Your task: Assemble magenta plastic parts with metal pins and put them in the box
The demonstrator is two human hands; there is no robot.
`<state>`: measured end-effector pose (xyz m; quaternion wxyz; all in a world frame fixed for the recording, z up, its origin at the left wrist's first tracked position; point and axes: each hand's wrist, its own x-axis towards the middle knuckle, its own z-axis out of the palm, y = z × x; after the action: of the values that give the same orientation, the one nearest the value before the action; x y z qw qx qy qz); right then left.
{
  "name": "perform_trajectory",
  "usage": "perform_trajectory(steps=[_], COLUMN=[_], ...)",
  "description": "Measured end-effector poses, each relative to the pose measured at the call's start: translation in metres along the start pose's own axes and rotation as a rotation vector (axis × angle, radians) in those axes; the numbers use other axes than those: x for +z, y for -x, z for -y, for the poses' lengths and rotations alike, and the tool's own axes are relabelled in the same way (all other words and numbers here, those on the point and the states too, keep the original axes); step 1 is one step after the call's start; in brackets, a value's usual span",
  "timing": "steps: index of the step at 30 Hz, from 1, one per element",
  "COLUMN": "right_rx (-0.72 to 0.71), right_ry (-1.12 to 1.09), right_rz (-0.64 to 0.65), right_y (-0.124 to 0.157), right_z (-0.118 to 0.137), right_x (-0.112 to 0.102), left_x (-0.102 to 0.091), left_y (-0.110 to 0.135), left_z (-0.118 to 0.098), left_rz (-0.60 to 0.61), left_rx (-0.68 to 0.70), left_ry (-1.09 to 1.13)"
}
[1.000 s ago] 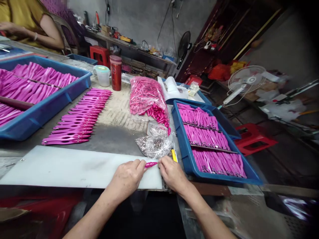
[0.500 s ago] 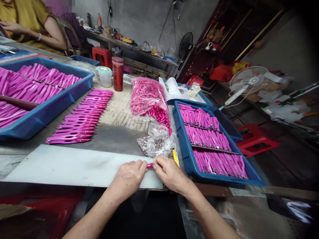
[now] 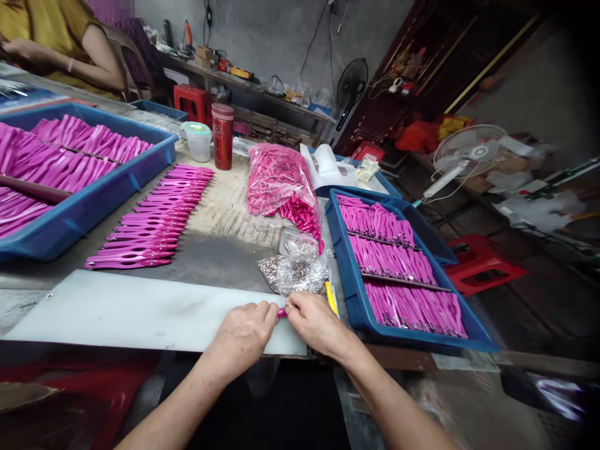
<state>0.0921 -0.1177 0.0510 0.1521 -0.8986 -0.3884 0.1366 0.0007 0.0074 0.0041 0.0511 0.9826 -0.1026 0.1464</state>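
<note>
1. The left hand (image 3: 241,334) and the right hand (image 3: 315,322) met fingertip to fingertip over the near edge of a white board (image 3: 140,309) on the table (image 3: 220,256).
2. Each grip was pinched shut on one end of a small pink piece (image 3: 282,312). Only a short stretch of it showed between the two hands.
3. Just beyond the grips lay a clear bag (image 3: 295,272) of small metal bits. A yellow stick (image 3: 330,297) lay just right of the right grip.
4. Further right of the grips stood a blue tray (image 3: 349,294) filled with rows of pink strips.
5. Well beyond the grips sat a plastic sack (image 3: 281,184) of pink parts, with a red bottle (image 3: 222,145) farther off.
6. Beyond and left of the grips, a fanned row of pink strips (image 3: 154,219) lay on the table beside a second blue tray (image 3: 89,209).
7. At the far left, well away from the grips, was another person's arm (image 3: 100,59).
</note>
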Motion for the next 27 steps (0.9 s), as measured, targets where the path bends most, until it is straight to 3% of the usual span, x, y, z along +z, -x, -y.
perform_trajectory(steps=[13, 27], right_rx=[-0.292, -0.259], right_ry=[0.037, -0.035], right_rz=[-0.098, -0.130], right_y=[0.001, 0.001], right_z=[-0.014, -0.014], right_x=[0.012, 0.016], left_x=[-0.003, -0.005], left_y=[-0.002, -0.003], left_z=[-0.001, -0.002], left_rz=[0.082, 0.131], left_rx=[-0.026, -0.034], left_ry=[0.019, 0.017])
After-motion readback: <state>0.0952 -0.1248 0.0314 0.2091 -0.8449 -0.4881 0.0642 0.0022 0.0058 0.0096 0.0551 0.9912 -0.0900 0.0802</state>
